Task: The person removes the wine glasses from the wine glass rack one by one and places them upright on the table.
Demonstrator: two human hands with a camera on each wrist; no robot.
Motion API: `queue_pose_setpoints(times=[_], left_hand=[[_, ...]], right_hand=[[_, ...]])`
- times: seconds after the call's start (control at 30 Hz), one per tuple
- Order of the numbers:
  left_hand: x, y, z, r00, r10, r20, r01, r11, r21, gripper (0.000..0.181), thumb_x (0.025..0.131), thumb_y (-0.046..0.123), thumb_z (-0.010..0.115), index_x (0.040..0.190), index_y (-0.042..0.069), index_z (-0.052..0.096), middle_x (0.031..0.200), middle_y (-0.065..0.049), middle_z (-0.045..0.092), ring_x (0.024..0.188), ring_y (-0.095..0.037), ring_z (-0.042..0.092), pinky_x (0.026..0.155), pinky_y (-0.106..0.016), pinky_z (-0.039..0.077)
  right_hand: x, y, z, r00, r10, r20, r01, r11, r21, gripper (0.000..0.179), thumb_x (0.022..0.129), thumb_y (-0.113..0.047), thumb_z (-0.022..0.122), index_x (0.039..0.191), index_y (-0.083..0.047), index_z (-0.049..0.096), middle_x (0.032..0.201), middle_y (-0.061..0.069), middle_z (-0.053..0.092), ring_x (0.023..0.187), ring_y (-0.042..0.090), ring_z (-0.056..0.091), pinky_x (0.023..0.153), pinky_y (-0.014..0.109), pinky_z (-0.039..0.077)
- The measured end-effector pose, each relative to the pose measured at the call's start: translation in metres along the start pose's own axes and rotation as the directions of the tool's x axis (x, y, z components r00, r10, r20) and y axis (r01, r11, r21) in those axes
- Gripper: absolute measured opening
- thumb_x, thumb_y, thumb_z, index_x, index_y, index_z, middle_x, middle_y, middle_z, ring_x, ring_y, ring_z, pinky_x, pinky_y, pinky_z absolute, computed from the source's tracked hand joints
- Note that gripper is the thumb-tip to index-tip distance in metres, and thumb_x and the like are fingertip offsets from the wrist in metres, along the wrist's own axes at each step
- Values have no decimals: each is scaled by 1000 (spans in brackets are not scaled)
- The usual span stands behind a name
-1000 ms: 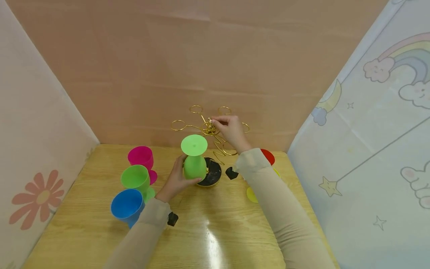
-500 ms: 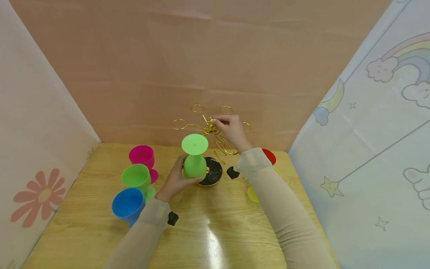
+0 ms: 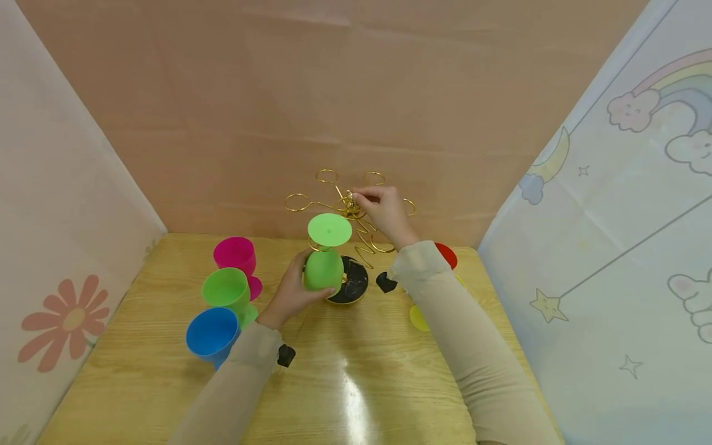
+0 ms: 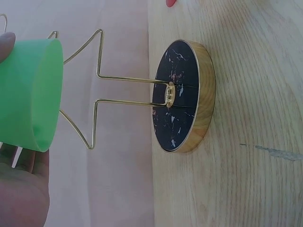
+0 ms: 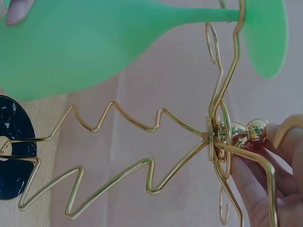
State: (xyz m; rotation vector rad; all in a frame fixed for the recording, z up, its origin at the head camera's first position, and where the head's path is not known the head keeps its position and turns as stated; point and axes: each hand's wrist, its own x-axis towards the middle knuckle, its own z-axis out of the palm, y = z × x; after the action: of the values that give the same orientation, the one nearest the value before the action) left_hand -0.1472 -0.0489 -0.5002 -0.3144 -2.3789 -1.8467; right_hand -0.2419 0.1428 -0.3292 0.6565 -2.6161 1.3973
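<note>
My left hand [image 3: 292, 293] grips the bowl of a light-green plastic goblet [image 3: 324, 272], held upside down, foot uppermost. In the right wrist view, gold wire crosses the goblet's stem just below the foot [image 5: 270, 40]; in the head view a hoop shows under the foot. The wire belongs to a gold goblet rack [image 4: 132, 80] with zigzag uprights and several ring-ended arms. Its round black marbled base [image 4: 176, 118] has a wooden edge and stands on the table. My right hand [image 3: 386, 213] pinches the shiny gold ornament [image 5: 255, 131] atop the rack.
A magenta goblet [image 3: 233, 252], another green goblet [image 3: 225, 290] and a blue goblet [image 3: 211, 330] stand upright at left. Red [image 3: 447, 254] and yellow [image 3: 418, 318] pieces show partly behind my right sleeve. A plain backdrop [image 3: 250, 123] rises close behind the rack.
The green goblet's foot has shifted slightly up and to the right, and a gold hoop now shows beneath it. My right hand keeps its pinch on the ornament.
</note>
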Motion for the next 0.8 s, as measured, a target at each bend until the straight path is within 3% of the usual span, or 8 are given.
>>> queue_pose_setpoints(times=[0.33,0.8], left_hand=[[0,6,-3,1000,-19,3,19,999,34,100,78,20,90,156,7,29,147,-18,40,130,-39,48,105,-59,45],[2,10,-6,1000,16,-24,-15,999,39,97,79,23,89,155,3,31,145,-18,42,128,-37,49,101,-56,48]], right_hand=[[-1,-3,1,1000,13,1,-13,1000,-6,26,101,-17,65,120,-1,73,120,14,72,100,24,70,76,28,55],[-3,-4,1,1000,22,-1,-22,1000,2,24,101,-15,65,119,-2,74,118,14,73,103,24,70,83,33,57]])
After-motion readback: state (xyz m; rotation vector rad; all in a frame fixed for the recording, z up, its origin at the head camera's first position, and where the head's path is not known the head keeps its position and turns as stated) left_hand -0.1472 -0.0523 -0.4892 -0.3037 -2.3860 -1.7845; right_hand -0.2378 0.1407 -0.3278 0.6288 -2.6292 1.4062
